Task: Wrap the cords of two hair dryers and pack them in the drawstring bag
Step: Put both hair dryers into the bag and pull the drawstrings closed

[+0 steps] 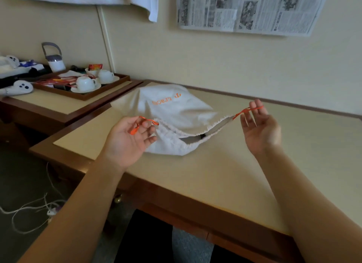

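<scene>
A white drawstring bag [176, 113] with orange lettering lies bulging on the table [215, 176]. Its gathered mouth faces me and is partly drawn in, with a dark gap showing something black inside. Orange drawstrings come out at both ends of the mouth. My left hand [131, 139], palm up, has the left drawstring [146, 122] hooked over its fingers. My right hand [258, 127], palm up to the right of the bag, holds the right drawstring [246, 111] looped around its fingertips. The cord between my hands is stretched. No hair dryer is visible outside the bag.
A lower side table at the left carries a wooden tray [82, 92] with white cups and saucers, a white flask [55, 60] and white controllers [19, 87]. White cables [39, 209] lie on the dark floor at the lower left. A newspaper [250, 9] hangs on the wall.
</scene>
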The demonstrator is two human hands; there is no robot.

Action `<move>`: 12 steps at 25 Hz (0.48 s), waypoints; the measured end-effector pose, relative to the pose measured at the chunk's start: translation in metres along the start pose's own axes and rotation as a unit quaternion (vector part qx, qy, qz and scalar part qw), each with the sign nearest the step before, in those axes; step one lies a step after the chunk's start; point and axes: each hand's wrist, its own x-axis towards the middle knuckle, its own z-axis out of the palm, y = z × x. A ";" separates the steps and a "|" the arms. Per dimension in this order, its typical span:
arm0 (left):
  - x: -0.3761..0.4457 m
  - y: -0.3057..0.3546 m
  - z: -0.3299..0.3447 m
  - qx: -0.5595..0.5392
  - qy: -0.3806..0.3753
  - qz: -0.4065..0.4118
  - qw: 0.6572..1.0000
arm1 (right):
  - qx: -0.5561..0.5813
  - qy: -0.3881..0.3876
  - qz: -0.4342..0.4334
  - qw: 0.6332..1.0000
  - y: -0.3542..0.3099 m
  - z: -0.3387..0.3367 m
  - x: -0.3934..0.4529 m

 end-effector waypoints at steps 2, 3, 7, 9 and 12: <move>0.017 0.007 0.012 -0.004 0.031 0.035 0.999 | -0.140 0.017 -0.104 0.985 -0.009 0.010 0.004; 0.027 0.014 0.016 0.007 0.055 0.045 0.997 | -0.219 0.047 -0.163 0.961 -0.015 0.013 0.010; 0.068 0.053 0.047 0.098 0.123 0.090 0.984 | -0.243 0.140 -0.217 0.935 -0.052 0.042 0.020; 0.090 0.078 0.078 0.143 0.116 0.114 0.976 | -0.202 0.116 -0.232 0.944 -0.079 0.066 0.021; 0.122 0.119 0.124 0.122 0.071 0.113 0.984 | -0.159 0.098 -0.210 0.960 -0.131 0.107 0.019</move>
